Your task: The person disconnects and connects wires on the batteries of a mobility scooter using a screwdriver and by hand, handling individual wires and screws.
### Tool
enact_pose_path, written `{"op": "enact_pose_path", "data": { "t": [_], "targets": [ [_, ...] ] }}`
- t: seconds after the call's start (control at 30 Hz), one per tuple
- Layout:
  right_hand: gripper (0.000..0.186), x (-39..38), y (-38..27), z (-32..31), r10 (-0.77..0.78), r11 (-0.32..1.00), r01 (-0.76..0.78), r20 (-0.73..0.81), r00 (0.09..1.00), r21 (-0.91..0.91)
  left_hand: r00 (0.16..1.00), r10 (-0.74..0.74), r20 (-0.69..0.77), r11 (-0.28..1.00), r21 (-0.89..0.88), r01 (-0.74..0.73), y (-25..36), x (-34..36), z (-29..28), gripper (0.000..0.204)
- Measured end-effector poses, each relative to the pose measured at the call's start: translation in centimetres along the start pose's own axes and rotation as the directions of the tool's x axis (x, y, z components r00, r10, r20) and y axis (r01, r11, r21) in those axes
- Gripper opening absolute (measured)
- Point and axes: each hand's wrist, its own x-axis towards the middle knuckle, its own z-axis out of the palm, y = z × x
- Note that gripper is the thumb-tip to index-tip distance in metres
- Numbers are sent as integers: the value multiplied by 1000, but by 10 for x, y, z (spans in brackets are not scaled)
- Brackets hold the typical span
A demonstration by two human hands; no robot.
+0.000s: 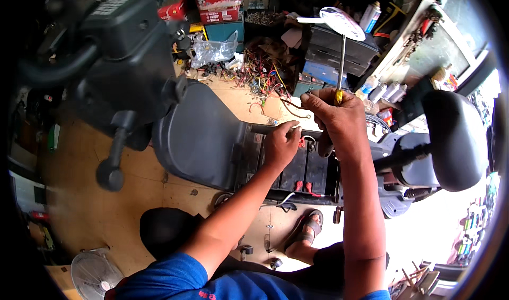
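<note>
Blue cloth of your sleeve (159,279) sat nearest the camera, and your sandalled foot (309,228) rested on the pale floor (95,204) just below the opened vehicle. From there both forearms ran up to the battery bay (297,167), where the black batteries (310,167) lay side by side under the tipped-up grey seat (201,135).

Your left hand (281,141) was pinched narrow on something small at the red terminal (302,141) on the far edge of the batteries; what exactly sat between the fingertips was too small to tell. Your right hand (336,120) was closed round the yellow handle of a screwdriver (339,67), whose shaft pointed up and away, over the clutter beyond. The tool stood just beside the terminal, not on it.

To do this well, you probably needed to keep the left pinch steady and low, so the part stayed seated against the post. It looked wise to turn the screwdriver down before bringing it in, and to keep its metal shaft away from the neighbouring terminals (303,186), since bridging two posts could spark.

Farther off, a tangle of coloured wires (260,69) lay on the floor, with stacked dark boxes (334,51) and spray cans (371,16) behind.
</note>
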Motion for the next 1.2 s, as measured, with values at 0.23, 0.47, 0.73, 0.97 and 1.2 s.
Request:
{"op": "enact_pose_path", "data": {
  "t": [0.23, 0.47, 0.73, 0.97, 1.2],
  "targets": [
    [31, -58, 0, -23, 124, 991, -126, 71, 990, 33, 971, -114, 211, 833, -513, 209, 33, -52, -60, 40],
    [24, -76, 82, -38, 196, 975, -200, 43, 980, 102, 900, -195, 391, 801, -466, 376, 59, -100, -103, 28],
    [22, -136, 125, -35, 372, 926, -348, 209, 904, -145, 838, -241, 489, 841, -325, 432, 7, -163, -112, 29],
    [30, -179, 167, -37, 490, 848, -373, 291, 821, -376, 916, -332, 225, 943, 112, 315, 54, -139, -175, 31],
    [40, -169, 126, -51, 410, 851, -207, 362, 837, -483, 708, -487, 511, 373, -611, 698, 51, -119, -148, 48]
  ]
}}
